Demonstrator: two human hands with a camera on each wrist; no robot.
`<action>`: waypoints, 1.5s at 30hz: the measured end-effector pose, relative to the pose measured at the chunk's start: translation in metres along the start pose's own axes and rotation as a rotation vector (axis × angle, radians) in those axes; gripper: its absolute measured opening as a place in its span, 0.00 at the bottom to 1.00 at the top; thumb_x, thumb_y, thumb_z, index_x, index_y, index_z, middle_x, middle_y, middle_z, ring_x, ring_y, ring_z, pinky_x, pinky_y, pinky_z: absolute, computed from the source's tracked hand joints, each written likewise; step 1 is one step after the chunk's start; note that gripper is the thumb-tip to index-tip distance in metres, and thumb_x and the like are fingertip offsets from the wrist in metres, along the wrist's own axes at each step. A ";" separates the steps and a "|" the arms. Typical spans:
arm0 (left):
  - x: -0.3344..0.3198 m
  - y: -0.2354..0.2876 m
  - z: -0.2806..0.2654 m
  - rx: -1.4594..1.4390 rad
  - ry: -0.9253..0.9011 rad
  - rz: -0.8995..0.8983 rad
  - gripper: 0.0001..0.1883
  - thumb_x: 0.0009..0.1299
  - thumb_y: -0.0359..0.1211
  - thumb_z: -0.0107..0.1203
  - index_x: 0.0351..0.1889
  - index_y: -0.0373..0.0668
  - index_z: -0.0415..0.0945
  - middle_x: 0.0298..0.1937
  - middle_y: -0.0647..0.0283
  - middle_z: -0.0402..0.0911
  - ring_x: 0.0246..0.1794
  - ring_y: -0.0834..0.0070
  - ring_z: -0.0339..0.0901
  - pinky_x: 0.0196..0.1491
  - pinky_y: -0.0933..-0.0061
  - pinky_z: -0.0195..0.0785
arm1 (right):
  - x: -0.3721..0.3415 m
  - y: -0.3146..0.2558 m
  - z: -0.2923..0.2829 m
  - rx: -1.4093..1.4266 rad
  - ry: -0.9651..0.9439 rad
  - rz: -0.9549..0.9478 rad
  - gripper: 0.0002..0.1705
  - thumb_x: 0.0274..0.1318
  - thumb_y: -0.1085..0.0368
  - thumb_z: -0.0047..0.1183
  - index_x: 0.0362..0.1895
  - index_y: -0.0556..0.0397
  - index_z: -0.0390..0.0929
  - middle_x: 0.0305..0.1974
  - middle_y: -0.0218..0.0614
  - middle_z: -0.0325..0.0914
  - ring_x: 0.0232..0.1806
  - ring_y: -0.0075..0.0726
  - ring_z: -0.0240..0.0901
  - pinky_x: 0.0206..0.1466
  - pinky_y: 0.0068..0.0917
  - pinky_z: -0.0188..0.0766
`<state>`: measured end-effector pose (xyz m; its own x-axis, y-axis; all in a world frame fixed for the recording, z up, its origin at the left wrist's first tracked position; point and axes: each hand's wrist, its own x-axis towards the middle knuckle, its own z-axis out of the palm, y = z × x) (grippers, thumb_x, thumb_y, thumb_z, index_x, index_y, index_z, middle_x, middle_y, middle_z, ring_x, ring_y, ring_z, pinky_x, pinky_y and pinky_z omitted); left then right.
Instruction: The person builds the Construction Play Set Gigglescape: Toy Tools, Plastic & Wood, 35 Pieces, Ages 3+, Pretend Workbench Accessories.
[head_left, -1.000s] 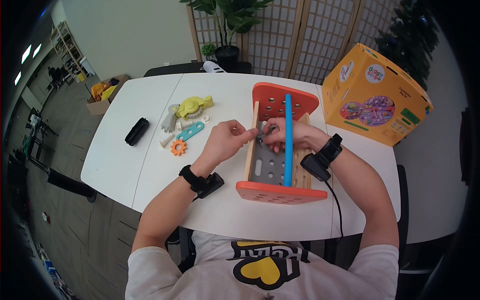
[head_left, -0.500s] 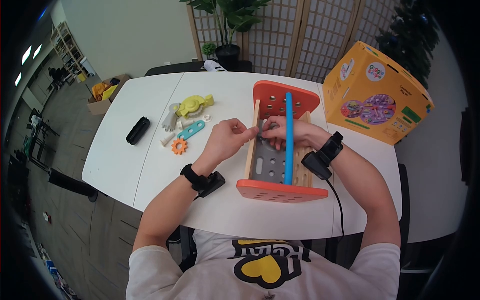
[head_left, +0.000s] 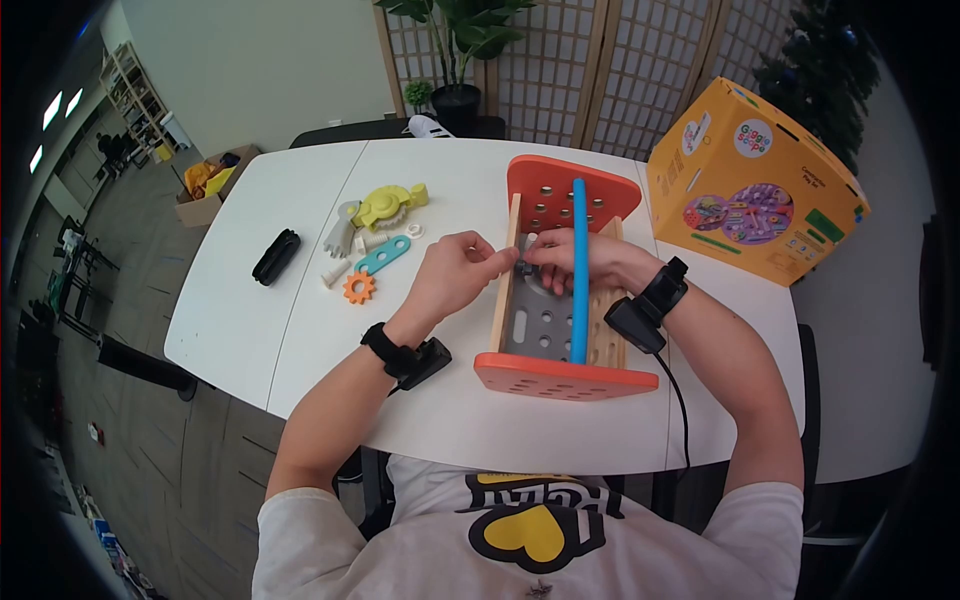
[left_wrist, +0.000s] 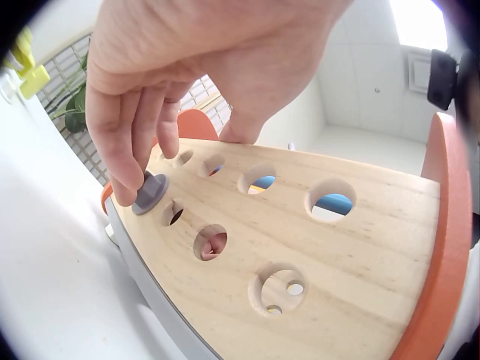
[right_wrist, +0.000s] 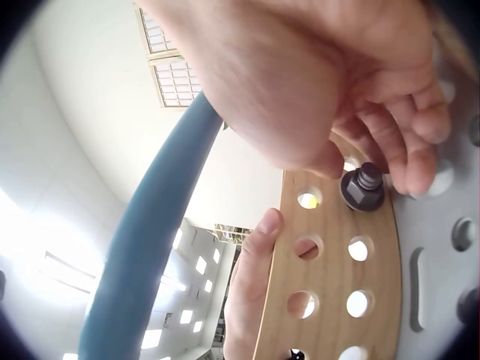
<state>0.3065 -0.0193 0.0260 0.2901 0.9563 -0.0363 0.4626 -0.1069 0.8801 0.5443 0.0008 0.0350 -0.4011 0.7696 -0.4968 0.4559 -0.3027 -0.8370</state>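
Observation:
A toy workbench with orange end panels (head_left: 566,376) and wooden sides stands on the table. My left hand (head_left: 462,275) is at its left wooden side panel (left_wrist: 315,240). There its fingertips hold the flanged head of a grey bolt (left_wrist: 152,193), while the thumb rests on the panel's top edge. My right hand (head_left: 590,262) reaches inside under the blue bar (head_left: 580,270). Its curled thumb and fingers are close around a dark grey nut (right_wrist: 362,192) on the bolt's threaded end, against the panel's inner face. Beside these fingers is the grey perforated board (right_wrist: 435,247).
On the table's left lie a yellow toy saw (head_left: 385,207), grey claw piece (head_left: 342,230), teal strip (head_left: 384,255), orange gear (head_left: 359,288), white screws (head_left: 336,273) and a black case (head_left: 276,257). A yellow box (head_left: 755,185) stands at the back right.
The right hand's fingers shift slightly at the nut inside the workbench. My left hand stays at the bolt head and panel.

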 end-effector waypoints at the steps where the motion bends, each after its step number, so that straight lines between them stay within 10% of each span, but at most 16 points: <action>1: 0.000 0.000 0.000 0.004 0.001 -0.002 0.26 0.69 0.54 0.67 0.34 0.36 0.81 0.32 0.56 0.88 0.33 0.72 0.85 0.38 0.72 0.75 | 0.000 0.000 0.000 -0.034 0.000 -0.018 0.20 0.74 0.51 0.52 0.48 0.58 0.77 0.34 0.30 0.79 0.29 0.22 0.77 0.30 0.20 0.72; 45: -0.001 0.001 0.001 0.028 -0.002 0.013 0.23 0.71 0.51 0.66 0.35 0.37 0.82 0.30 0.61 0.85 0.31 0.79 0.80 0.34 0.77 0.71 | 0.004 0.001 0.001 0.037 -0.023 0.060 0.20 0.76 0.50 0.51 0.52 0.56 0.75 0.29 0.32 0.79 0.26 0.23 0.77 0.27 0.20 0.72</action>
<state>0.3073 -0.0211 0.0260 0.2978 0.9543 -0.0253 0.4819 -0.1274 0.8669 0.5426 0.0030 0.0316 -0.3921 0.7363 -0.5514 0.4505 -0.3690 -0.8130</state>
